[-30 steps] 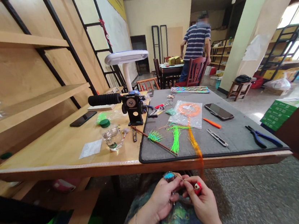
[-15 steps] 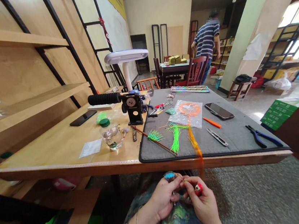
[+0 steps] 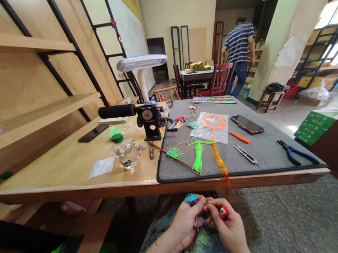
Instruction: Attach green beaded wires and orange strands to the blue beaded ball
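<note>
Both hands meet in my lap, below the table's front edge. My left hand [image 3: 185,225] pinches a small piece topped with a blue tuft [image 3: 191,198]. My right hand [image 3: 229,228] holds a small red bead-like piece [image 3: 223,213] with a dark spot, fingertips touching those of the left hand. What joins the two pieces is too small to make out. Orange strands [image 3: 221,166] hang from the grey mat [image 3: 264,151] over the table edge just above my hands.
On the mat lie neon green strands [image 3: 198,157], a stick with a green tuft [image 3: 174,154], a bagged orange coil [image 3: 213,124], a phone [image 3: 247,124], small scissors [image 3: 244,154] and pliers [image 3: 297,154]. A black vise [image 3: 150,120], a lamp and a glass jar [image 3: 126,154] stand on the wood. A person in a striped shirt [image 3: 239,46] is far behind.
My hands stay together in my lap, barely shifting. The person in the striped shirt has walked to the right, away from the far table.
</note>
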Tool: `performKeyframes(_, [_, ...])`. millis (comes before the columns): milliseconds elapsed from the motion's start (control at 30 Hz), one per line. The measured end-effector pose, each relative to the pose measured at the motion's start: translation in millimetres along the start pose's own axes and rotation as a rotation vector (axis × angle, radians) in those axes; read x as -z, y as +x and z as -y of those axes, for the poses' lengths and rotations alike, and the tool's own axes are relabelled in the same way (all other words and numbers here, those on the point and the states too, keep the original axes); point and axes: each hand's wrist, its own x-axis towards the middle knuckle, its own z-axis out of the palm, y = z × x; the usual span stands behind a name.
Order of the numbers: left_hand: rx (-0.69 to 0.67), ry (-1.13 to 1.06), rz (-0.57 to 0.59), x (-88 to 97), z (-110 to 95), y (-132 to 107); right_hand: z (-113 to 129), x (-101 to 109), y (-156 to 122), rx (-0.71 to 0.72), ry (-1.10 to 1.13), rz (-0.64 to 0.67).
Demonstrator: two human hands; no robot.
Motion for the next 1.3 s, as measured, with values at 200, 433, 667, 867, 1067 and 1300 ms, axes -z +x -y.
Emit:
performKeyframes(200, [-0.007, 0.006, -0.006, 0.8, 0.7, 0.4, 3.8, 0.4, 0.5, -0.009, -0.005, -0.014])
performKeyframes(433, [0.005, -0.029, -0.025, 2.5, -2.9, 0.3, 4.6, 5.0, 0.0, 0.055, -0.044, -0.029])
performKeyframes(667, [-0.003, -0.056, -0.061, 6.3, -7.1, 1.5, 44.1, 31.0, 46.3, 0.375, -0.388, -0.142])
performKeyframes(867, [-0.022, -0.075, -0.060, 7.4, -9.8, 0.2, 55.5, 27.3, 81.2, 0.457, -0.785, -0.018])
performKeyframes(1067, [-0.018, -0.073, -0.020, 7.8, -8.7, 1.2, 48.8, 18.1, 86.9, 0.477, -1.076, -0.013])
performKeyframes(1300, [-0.024, -0.075, -0.014, 9.0, -9.9, -0.7, 52.0, 21.7, 80.8, 0.450, -0.913, -0.022])
